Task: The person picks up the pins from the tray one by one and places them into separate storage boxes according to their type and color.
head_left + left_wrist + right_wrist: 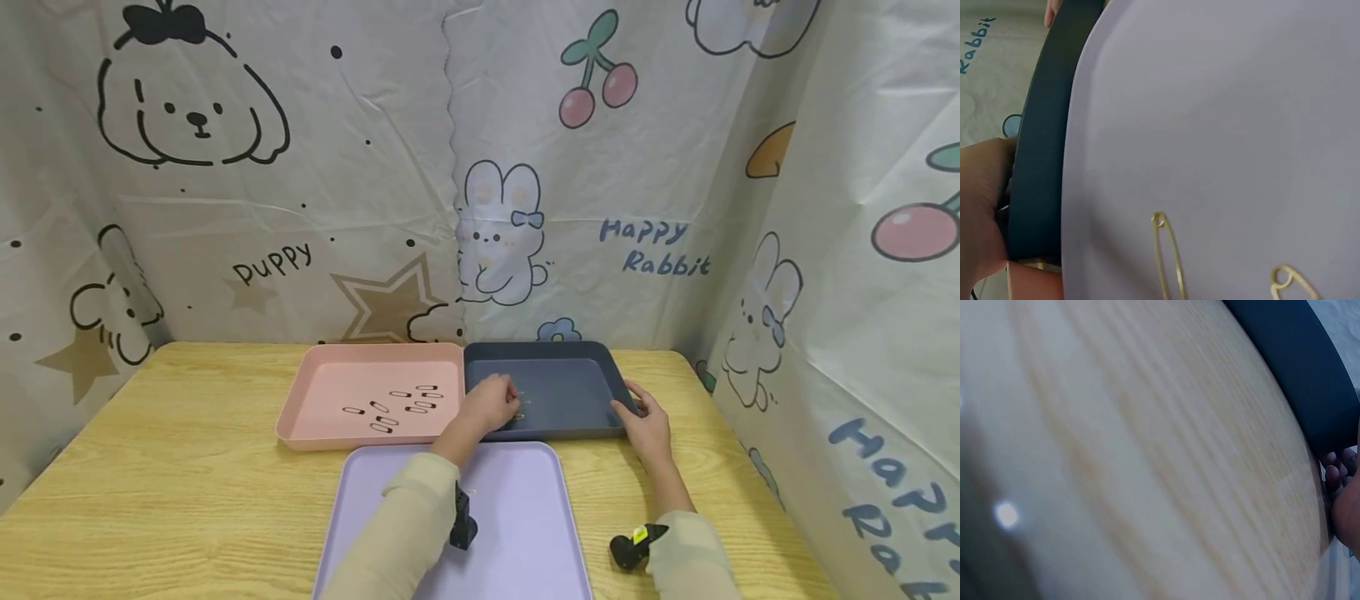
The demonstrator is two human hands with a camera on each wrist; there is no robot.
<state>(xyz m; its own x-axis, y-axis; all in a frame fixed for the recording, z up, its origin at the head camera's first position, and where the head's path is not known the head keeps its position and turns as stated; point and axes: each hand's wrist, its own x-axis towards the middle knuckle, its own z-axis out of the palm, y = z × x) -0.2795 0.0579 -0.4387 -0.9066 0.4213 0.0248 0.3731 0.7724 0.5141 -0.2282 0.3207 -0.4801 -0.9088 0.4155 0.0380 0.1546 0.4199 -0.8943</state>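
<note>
In the head view, my left hand point(489, 403) is over the left part of the dark blue tray point(562, 379), fingers bent downward. Thin gold safety pins point(522, 406) show beside its fingertips; whether the fingers pinch one is hidden. My right hand point(649, 423) grips that tray's right edge, thumb at the rim. Black safety pins point(401, 394) lie scattered in the pink tray point(300, 408) to the left. Nearer me, under the left forearm, is the lilac tray point(525, 517). The left wrist view shows gold safety pins point(1169, 256) on it.
The pink and dark trays stand side by side at the back of the wooden table point(187, 500), with the lilac tray's far edge close to them. A printed curtain point(375, 167) hangs behind and at both sides.
</note>
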